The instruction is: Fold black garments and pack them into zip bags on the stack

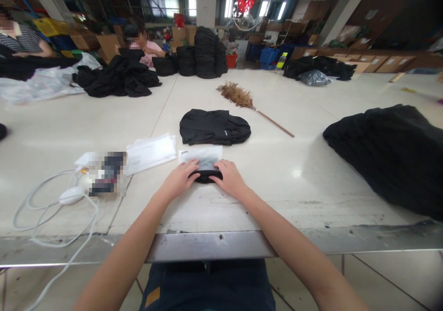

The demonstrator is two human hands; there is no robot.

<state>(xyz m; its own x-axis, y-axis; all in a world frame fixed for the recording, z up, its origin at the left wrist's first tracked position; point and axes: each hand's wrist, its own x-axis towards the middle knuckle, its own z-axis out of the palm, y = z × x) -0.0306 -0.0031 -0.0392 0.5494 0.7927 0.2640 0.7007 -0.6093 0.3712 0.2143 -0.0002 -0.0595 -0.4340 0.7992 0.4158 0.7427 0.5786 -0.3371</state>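
Tabletop (311, 182): hands half-hide black bundle (206, 176) in clear bag (202, 156).

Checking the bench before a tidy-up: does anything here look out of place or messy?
A feather duster lies across the table among black garments, and a white cable hangs over the near edge. Nothing looks damaged or spilled.

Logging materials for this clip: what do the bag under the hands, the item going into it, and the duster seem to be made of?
The bag looks like thin clear plastic film: glossy and see-through. The folded black item, pressed by the left hand and right hand, looks like matte fabric, probably knit; the weave is too small to tell. The duster seems brown feathers on a wooden stick.
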